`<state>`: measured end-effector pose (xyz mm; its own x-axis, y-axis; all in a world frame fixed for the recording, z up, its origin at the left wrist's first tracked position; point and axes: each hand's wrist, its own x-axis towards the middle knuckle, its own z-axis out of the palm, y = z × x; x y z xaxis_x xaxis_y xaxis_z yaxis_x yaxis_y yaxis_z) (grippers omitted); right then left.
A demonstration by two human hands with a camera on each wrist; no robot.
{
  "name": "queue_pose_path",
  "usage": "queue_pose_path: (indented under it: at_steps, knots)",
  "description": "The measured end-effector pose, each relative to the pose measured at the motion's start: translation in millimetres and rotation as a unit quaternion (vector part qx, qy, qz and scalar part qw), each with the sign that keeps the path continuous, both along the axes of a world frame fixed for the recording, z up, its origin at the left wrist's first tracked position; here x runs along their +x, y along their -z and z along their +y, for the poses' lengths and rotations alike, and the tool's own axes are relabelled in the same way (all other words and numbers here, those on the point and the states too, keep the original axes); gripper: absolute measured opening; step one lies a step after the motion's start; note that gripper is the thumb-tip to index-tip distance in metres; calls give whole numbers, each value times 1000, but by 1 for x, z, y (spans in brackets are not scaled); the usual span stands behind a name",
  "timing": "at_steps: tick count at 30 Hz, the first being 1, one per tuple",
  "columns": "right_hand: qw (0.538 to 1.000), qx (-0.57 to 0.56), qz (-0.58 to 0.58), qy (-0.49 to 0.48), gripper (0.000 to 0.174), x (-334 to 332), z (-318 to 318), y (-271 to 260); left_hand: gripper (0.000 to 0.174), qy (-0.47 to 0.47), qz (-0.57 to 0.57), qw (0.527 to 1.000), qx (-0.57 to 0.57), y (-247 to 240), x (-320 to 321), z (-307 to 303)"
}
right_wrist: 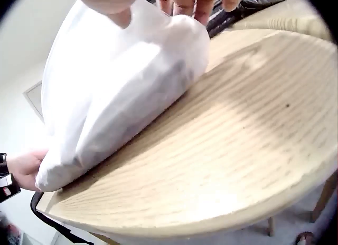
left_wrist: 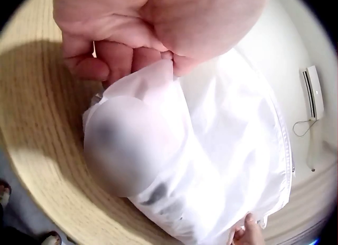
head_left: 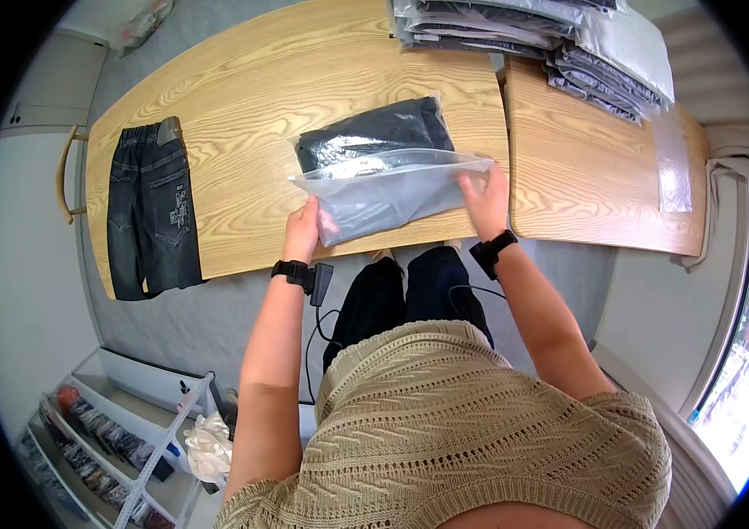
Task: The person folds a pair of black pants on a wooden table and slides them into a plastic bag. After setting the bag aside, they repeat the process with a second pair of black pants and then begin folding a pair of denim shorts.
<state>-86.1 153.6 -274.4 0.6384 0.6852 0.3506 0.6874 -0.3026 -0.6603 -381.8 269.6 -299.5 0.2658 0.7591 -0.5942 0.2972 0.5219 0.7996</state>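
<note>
Head view: left hand (head_left: 302, 231) grips the near left corner of a translucent plastic bag (head_left: 383, 196), with the fingers curled onto the film. Right hand (head_left: 486, 201) holds the bag's right end, fingers curled over its edge. The bag is stretched between the two hands and raised just above the near edge of the wooden table (head_left: 242, 115).

Left wrist view: thumb and fingers pinch a fold of the bag. The film bulges out below the hand. A dark smudge shows dimly inside it; cannot tell what it is. Fingertips of the other hand show at the far end of the bag.

Right wrist view: the bag's lower side rests on the tabletop, and the bag looks puffed and rounded.

Surroundings, head view:
- A folded dark garment (head_left: 374, 132) in shiny wrap lies on the table just behind the bag.
- Dark jeans (head_left: 152, 210) lie flat at the table's left end, well apart from the hands.
- A stack of bagged garments (head_left: 515, 26) sits at the far edge.
- A second table (head_left: 595, 176) adjoins on the right and carries a flat clear bag (head_left: 672, 163).
- A shelf unit (head_left: 110, 423) stands on the floor at lower left.
</note>
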Motion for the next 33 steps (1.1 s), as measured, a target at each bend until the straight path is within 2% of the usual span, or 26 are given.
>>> queue_pose_path:
  at_steps: [1, 3, 4, 6, 8, 10, 12, 14, 16, 17, 19, 20, 21, 22, 24, 26, 28, 29, 33]
  knots:
    - [1000, -1, 0, -1, 32, -3, 3, -8, 45, 12, 10, 1000, 8, 2, -1, 0]
    - [979, 61, 180, -74, 29, -7, 10, -29, 46, 3, -6, 1000, 7, 6, -2, -3]
    - [979, 61, 180, -73, 29, -3, 12, -36, 46, -5, -23, 1000, 7, 7, -3, -3]
    - [902, -60, 417, -95, 33, 13, 22, -42, 48, -4, 12, 1000, 5, 9, -5, 1]
    - [918, -83, 374, -106, 35, 27, 34, -34, 51, -4, 46, 999, 3, 6, -3, 2]
    - [888, -115, 444, -45, 36, 32, 43, -25, 51, 11, 61, 998, 10, -4, 1, 3]
    - [894, -98, 436, -28, 34, 35, 39, -17, 50, 8, 54, 999, 1, -9, 2, 3]
    - [897, -1, 440, -48, 32, 40, 25, -10, 48, 4, 49, 999, -10, -12, -2, 0]
    - [914, 4, 404, -46, 29, 37, 0, -5, 43, -64, -58, 995, -48, -15, -6, -7]
    - [923, -1, 384, -35, 28, 32, -13, 2, 43, -65, -59, 995, -48, -13, -10, -10]
    - [931, -5, 364, -25, 28, 23, -31, 7, 36, -28, -27, 999, 19, -8, -24, -13]
    - [914, -13, 406, -22, 27, 15, -35, 7, 36, -28, -27, 999, 18, -10, -28, -14]
    - [894, -20, 448, -19, 26, 10, -36, 9, 32, 39, 8, 999, 24, -11, -33, -15]
    - [893, -21, 450, -18, 26, 7, -36, 11, 29, 107, 44, 993, 29, -12, -37, -16]
    - [934, -70, 350, -5, 25, 5, -33, 17, 29, 118, 43, 991, 45, -17, -33, -21]
    - [931, -85, 355, 18, 24, 7, -27, 18, 28, 130, 39, 989, 62, -18, -26, -23]
    - [950, -85, 297, 38, 26, 4, -20, 11, 31, 44, 1, 994, 103, -15, -19, -21]
    - [960, -86, 261, 59, 29, 2, -16, 6, 31, 44, 1, 994, 103, -19, -15, -20]
    - [958, -106, 245, 103, 33, 0, -13, -2, 34, 11, 55, 992, 112, -32, 6, -17]
